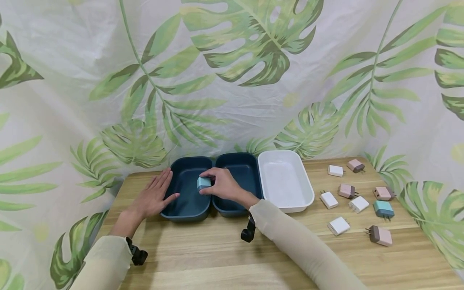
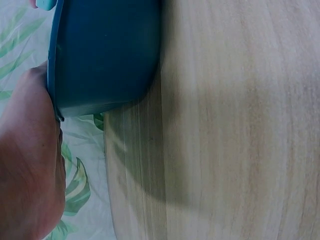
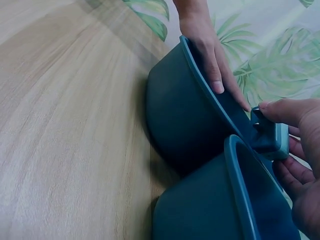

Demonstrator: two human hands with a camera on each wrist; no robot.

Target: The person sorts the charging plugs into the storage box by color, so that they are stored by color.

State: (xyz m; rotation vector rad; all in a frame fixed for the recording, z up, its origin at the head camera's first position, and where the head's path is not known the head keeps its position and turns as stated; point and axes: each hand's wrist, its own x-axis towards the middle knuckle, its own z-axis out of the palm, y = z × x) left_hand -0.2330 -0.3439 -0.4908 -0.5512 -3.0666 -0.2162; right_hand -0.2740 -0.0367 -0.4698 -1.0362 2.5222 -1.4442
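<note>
My right hand [image 1: 223,184] pinches a teal and dark blue charger plug [image 1: 204,183] between thumb and fingers, over the right side of the left dark blue bin [image 1: 186,218]. In the right wrist view the charger plug [image 3: 270,139] shows its dark prong side close over the bin rims. My left hand [image 1: 152,196] lies with straight fingers along the left rim of that same bin, its thumb reaching over the front left corner. The left wrist view shows the left hand [image 2: 32,160] against the bin's edge [image 2: 54,65].
A second dark blue bin [image 1: 232,212] and a white bin [image 1: 286,181] stand side by side to the right. Farther right lie several white charger plugs [image 1: 338,226], several pink ones [image 1: 381,235] and another teal one [image 1: 383,209]. A leaf-printed cloth [image 1: 232,80] hangs behind the table.
</note>
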